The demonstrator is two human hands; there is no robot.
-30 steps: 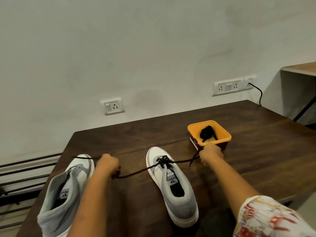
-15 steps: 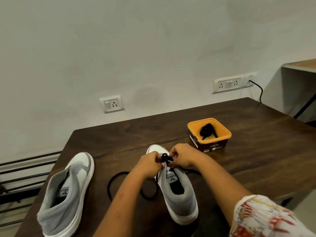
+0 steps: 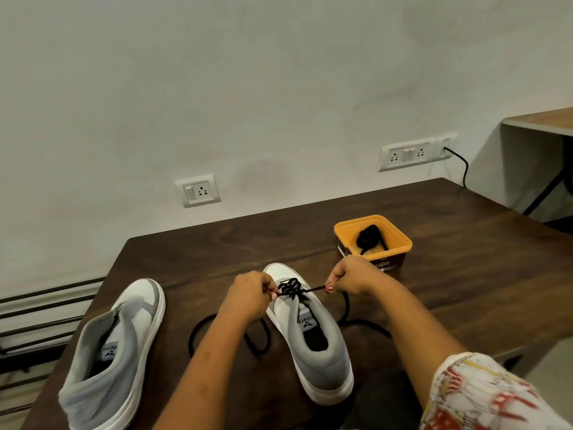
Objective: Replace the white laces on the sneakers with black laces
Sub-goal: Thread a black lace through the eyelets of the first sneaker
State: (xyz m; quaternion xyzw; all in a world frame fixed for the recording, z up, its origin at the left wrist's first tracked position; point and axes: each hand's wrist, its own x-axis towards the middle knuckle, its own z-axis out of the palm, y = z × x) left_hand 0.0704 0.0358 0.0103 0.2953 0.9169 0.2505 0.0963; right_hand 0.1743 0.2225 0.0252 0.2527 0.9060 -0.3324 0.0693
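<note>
Lacing the near-edge sneaker: uneven pull could skew the black lace

On the sneaker [image 3: 310, 330] by the table's [image 3: 465, 274] near edge, the left hand [image 3: 251, 297] pinches the black lace [image 3: 290, 288] at the eyelets while the right hand [image 3: 353, 276] pinches its drawn strand. Slack loops beside the shoe may snag; the left-edge second sneaker [image 3: 114, 346] looks unlaced, and a spare lace [image 3: 369, 236] waits in the orange tub [image 3: 400, 243].

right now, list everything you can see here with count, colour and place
sneakers: 2, white and grey; left sneaker unlaced at table's left, right sneaker at centre
black lace: 1, threaded in the right sneaker's lower eyelets, ends trailing on table
tub: 1, orange, right of centre, holds a bundled black lace
table: 1, dark wood
wall sockets: 2, white; single socket, socket strip
left hand: grip on lace
right hand: grip on lace
</note>
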